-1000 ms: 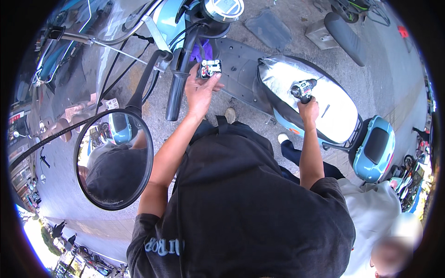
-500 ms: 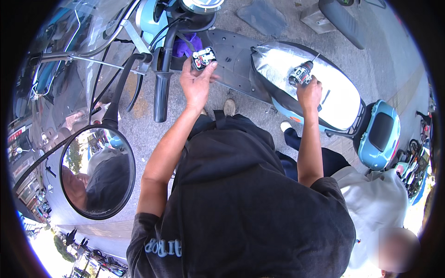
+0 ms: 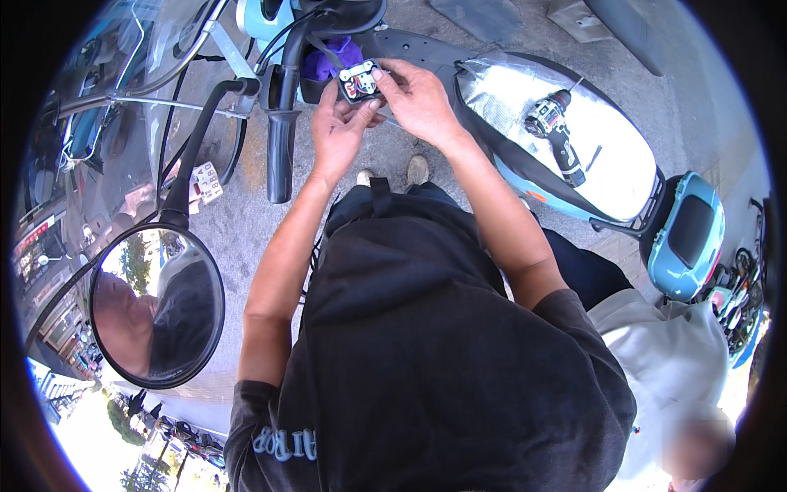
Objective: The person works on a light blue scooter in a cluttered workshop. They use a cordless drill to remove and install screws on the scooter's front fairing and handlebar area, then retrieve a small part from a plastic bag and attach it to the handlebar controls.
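My left hand [image 3: 338,141] holds a small black switch housing [image 3: 358,83] from below and the side, thumb and fingers closed on its edge. White parts and red bits show in its exposed inside. My right hand [image 3: 420,105] grips the same housing at its right edge, its thumb over the top face. A dark cable or strap [image 3: 325,51] runs from the housing up toward the handlebar. Just behind it lies a purple cloth [image 3: 338,54]. On the scooter's silver-covered seat [image 3: 616,168] a cordless drill [image 3: 554,129] lies with its bit pointing away from me.
Left of my hands are the black handlebar grip [image 3: 281,156] and a round mirror [image 3: 157,305] on its stalk. A light blue top box [image 3: 687,236] sits behind the seat. Another person in a pale top [image 3: 656,353] is close at my right.
My right hand has let go of the drill, leaving it on the seat, and has moved left to the switch housing. My left hand keeps its hold. The view has shifted slightly.
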`<action>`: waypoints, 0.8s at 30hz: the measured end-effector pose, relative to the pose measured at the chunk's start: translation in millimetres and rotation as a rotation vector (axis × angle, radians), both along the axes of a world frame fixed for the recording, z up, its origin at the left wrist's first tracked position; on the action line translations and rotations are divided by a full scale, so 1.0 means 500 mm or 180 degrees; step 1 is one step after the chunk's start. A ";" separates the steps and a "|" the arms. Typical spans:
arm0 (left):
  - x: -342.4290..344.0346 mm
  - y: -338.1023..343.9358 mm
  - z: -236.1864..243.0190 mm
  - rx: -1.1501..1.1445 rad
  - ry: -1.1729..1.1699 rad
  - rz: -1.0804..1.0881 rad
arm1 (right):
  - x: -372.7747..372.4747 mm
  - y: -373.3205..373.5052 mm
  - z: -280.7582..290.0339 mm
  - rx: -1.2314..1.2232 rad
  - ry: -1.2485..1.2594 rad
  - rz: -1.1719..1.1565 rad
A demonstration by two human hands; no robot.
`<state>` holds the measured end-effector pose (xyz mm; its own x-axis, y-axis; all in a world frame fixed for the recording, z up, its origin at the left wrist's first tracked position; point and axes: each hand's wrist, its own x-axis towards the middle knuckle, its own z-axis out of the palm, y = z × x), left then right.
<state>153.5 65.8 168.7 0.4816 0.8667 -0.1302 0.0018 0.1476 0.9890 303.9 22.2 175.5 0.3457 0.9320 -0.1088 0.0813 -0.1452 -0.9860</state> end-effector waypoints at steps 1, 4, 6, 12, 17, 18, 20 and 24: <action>-0.011 0.007 0.002 -0.0044 0.0055 -0.0198 | -0.001 0.003 -0.005 0.0128 0.0003 -0.0115; -0.034 0.022 0.000 -0.0258 -0.0032 -0.0300 | -0.003 0.006 -0.020 0.0182 -0.0009 -0.0163; -0.041 0.030 -0.006 -0.0681 -0.0404 -0.0107 | -0.003 0.008 -0.025 0.0144 0.0042 -0.0069; -0.048 0.034 -0.011 -0.0438 -0.0220 -0.0115 | 0.000 0.011 -0.021 0.0102 0.0243 -0.0048; -0.050 0.031 -0.005 -0.0541 -0.0342 -0.0046 | 0.001 0.011 -0.020 0.0115 0.0317 -0.0035; -0.049 0.031 -0.004 -0.0534 -0.0341 -0.0029 | 0.001 0.011 -0.021 0.0122 0.0263 -0.0038; -0.048 0.029 -0.002 -0.0524 -0.0305 -0.0008 | 0.000 0.009 -0.023 0.0157 0.0178 -0.0055; -0.044 0.027 0.004 -0.0467 -0.0421 -0.0027 | -0.005 0.006 -0.026 0.0370 0.0031 -0.0196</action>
